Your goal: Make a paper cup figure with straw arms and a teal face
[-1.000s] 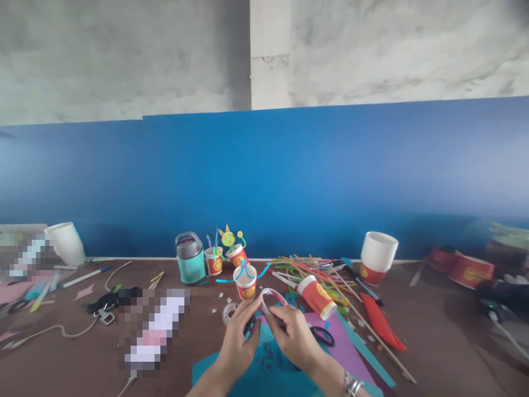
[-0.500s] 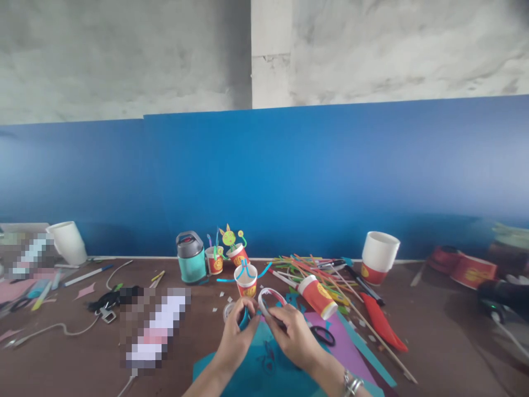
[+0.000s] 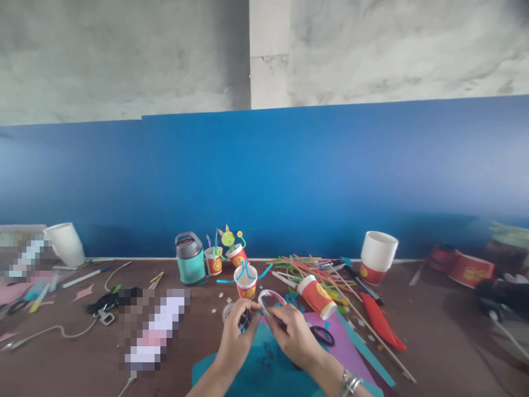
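My right hand (image 3: 289, 330) is closed around a white roll of tape (image 3: 264, 299), held upright with its hollow centre showing. My left hand (image 3: 239, 325) is pinched at the left side of the roll, its fingertips almost meeting the right ones. Something small and dark blue shows between the left thumb and fingers, too small to name. Under both hands lie teal paper (image 3: 243, 372) with dark marks and purple paper (image 3: 351, 353). Just beyond stands a red and white paper cup (image 3: 247, 289) with blue pipe cleaners over its rim. Black-handled scissors (image 3: 323, 335) lie beside my right hand.
A teal flask (image 3: 190, 267) and a decorated cup (image 3: 236, 255) stand at the back. A tipped paper cup (image 3: 317, 298) lies by a pile of coloured sticks. Stacked cups (image 3: 377, 256) and a red packet (image 3: 382, 325) are to the right. A pixelated phone-like object (image 3: 159, 331) lies left.
My hands stay nearly in place with the tape roll. The blue piece by my left fingers shows less than before. The view has shifted slightly.
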